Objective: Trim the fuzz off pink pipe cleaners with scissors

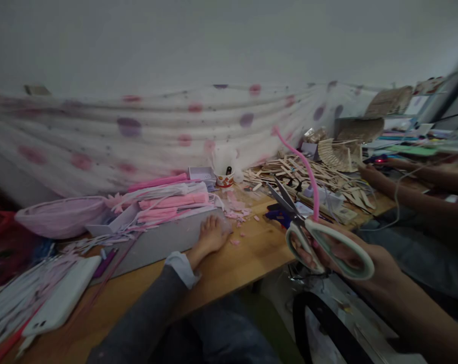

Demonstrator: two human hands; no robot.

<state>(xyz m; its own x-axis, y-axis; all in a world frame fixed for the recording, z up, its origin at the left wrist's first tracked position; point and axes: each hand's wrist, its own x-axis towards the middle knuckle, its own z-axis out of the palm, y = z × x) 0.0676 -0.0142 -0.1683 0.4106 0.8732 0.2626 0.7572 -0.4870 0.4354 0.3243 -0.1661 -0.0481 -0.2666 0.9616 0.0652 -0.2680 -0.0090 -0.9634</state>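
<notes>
My left hand (213, 234) rests on the right end of a grey board (156, 242), its fingers blurred and partly bent. White-handled scissors (308, 237) are in my right hand (350, 263), with the blades apart and pointing up to the left. A pink fuzzy strip (308, 172) rises beside the scissors and curves left at its top; its lower end is by my right fingers. Small pink scraps (236, 210) lie on the wooden table just beyond my left hand. Bundles of pink strips (176, 205) lie on the board's far side.
A pink basket (62, 217) and white phone (62, 298) are at the left. A patterned cup (225, 179) stands at the back, with wooden sticks (289, 169) to its right. Another person's arms (411, 187) reach in from the right. A black strap (327, 323) hangs below the table edge.
</notes>
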